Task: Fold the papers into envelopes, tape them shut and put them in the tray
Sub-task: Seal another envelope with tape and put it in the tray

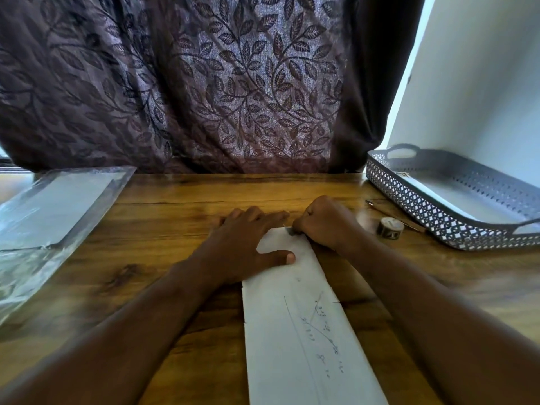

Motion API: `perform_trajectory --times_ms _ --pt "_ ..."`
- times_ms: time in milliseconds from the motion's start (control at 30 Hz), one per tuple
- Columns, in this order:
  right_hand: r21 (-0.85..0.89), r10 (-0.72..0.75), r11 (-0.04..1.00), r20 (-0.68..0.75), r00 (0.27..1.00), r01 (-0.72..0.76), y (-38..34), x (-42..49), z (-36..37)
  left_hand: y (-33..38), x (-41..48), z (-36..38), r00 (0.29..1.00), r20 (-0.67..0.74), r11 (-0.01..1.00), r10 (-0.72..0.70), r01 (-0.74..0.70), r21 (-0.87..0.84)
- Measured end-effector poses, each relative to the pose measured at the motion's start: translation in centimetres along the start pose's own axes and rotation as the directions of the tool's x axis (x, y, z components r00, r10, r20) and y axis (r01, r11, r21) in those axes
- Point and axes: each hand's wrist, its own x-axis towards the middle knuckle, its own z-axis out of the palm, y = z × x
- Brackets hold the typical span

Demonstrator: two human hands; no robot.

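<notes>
A folded paper [295, 331], pencilled with lines and figures, lay as a long white strip on the table [175, 206], running from the near edge toward the middle. The left hand [248, 244] rested flat on the strip's far end with fingers straight and spread and the thumb laid across the sheet, apparently to stop it sliding and keep the fold pressed. The right hand [324, 223], fingers curled tight, pinched the strip's far right corner; a small dark bit showed at the fingertips, too small to say whether it was tape or only shadow. The grip suggested a corner being turned in or fixed, so the envelope looked unfinished and unsealed.

Just beyond the right hand, toward the table's right edge, stood a small tape roll [390, 228], with a thin pen-like tool [377, 206] beside it, both within easy reach for the sealing step. Behind them, at the far right corner, sat the grey perforated tray [438, 217], handles at either end; a pale flat surface showed inside, and whether it was a finished envelope could not be told. Along the left edge lay a clear plastic sleeve [58, 206] holding white sheets, probably the supply of paper waiting to be folded. A dark leaf-patterned curtain [219, 83] hung behind the table's far edge.
</notes>
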Motion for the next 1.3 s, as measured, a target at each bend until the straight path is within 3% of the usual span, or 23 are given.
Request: perform_trajectory --times_ms 433,733,933,1100,1300 --pt "-0.031 -0.012 0.999 0.018 1.0 0.013 -0.4 -0.6 -0.8 -0.1 0.1 -0.4 1.0 0.013 0.999 0.015 -0.015 0.038" --pt "0.14 0.116 0.982 0.083 0.99 -0.127 0.1 -0.6 -1.7 0.2 0.1 -1.0 0.994 -0.016 0.98 0.109 -0.105 0.168" --pt "0.082 0.09 0.992 0.038 0.995 -0.093 -0.1 -0.8 -1.2 1.0 -0.3 -1.8 0.989 0.027 0.938 0.146 -0.147 0.314" --pt "-0.132 0.049 0.99 -0.023 0.999 -0.051 -0.8 -1.2 -0.1 0.8 -0.4 -1.5 0.98 -0.035 0.931 0.194 -0.172 0.321" --pt "-0.058 0.064 0.996 -0.074 0.995 -0.069 -0.1 -0.7 -0.1 1.0 0.1 -1.2 0.981 0.012 0.93 0.196 -0.189 0.316"
